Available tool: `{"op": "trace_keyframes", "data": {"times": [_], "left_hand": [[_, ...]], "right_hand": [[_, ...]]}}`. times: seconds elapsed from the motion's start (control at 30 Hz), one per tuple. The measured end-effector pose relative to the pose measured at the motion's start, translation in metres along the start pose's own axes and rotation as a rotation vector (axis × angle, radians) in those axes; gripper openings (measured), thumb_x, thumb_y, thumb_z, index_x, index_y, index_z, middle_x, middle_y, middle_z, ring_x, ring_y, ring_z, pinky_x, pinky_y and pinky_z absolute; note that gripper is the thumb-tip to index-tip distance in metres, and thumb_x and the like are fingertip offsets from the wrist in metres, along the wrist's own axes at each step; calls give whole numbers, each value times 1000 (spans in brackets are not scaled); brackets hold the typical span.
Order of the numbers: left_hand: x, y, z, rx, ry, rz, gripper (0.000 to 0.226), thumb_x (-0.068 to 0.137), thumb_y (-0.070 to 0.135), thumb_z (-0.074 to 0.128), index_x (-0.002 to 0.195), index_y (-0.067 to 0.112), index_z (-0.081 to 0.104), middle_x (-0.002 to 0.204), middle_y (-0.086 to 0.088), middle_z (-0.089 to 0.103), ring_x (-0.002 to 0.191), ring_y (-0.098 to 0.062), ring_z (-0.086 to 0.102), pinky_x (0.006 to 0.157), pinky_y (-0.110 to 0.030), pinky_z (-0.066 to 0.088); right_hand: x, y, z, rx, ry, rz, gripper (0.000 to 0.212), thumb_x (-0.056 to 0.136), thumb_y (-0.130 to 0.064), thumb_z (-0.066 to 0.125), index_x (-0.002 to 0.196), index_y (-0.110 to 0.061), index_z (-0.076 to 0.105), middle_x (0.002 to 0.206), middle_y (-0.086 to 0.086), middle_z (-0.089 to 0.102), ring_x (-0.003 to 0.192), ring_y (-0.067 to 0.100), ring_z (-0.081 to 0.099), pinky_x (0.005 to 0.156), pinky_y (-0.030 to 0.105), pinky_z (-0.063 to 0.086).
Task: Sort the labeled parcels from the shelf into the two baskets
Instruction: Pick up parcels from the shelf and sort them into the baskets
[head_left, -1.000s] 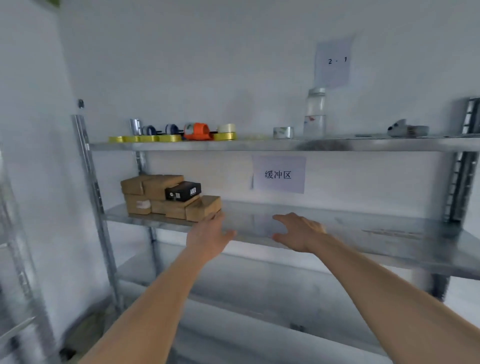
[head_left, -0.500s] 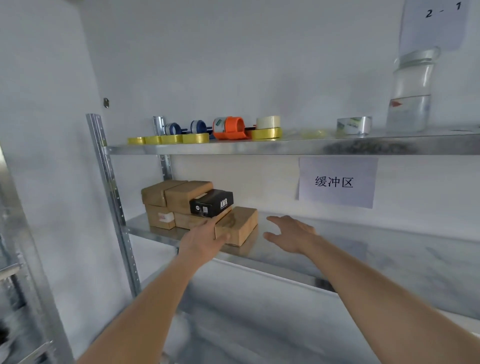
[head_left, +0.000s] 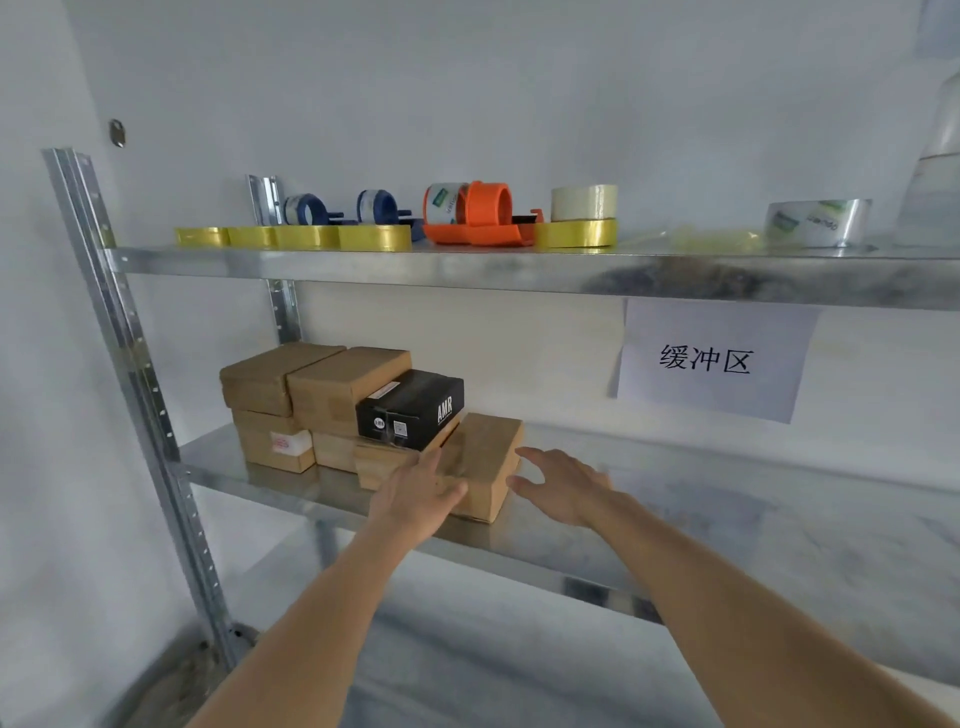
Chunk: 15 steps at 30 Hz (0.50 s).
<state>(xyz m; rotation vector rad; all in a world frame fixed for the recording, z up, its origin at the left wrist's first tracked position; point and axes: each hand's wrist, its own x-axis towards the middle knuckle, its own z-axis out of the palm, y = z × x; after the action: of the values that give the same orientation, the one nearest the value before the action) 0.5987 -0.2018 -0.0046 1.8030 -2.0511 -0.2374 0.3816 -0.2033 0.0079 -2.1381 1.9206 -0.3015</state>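
The shiny metal shelf (head_left: 649, 525) holds a pile of brown boxes (head_left: 317, 384) and one black box (head_left: 415, 408) near its left end, and the shelf above (head_left: 363, 262) holds tape rolls (head_left: 317, 236).

"amr" on black box (head_left: 410, 410), "缓冲区" on paper sign (head_left: 709, 361)

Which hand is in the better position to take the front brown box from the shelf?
Probably the left hand: its open fingers already lie on the front brown box. The right hand hovers open beside it.
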Motion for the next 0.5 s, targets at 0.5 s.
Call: {"op": "trace_keyframes", "data": {"times": [0.5], "left_hand": [[75, -18, 56, -308, -112, 69, 63, 100, 52, 48, 153, 22, 33, 127, -1, 53, 101, -12, 54, 88, -24, 49]], "right_hand": [[64, -2, 56, 383, 76, 165, 54, 106, -52, 41, 156, -35, 33, 155, 1, 46, 132, 24, 52, 108, 35, 41]]}}
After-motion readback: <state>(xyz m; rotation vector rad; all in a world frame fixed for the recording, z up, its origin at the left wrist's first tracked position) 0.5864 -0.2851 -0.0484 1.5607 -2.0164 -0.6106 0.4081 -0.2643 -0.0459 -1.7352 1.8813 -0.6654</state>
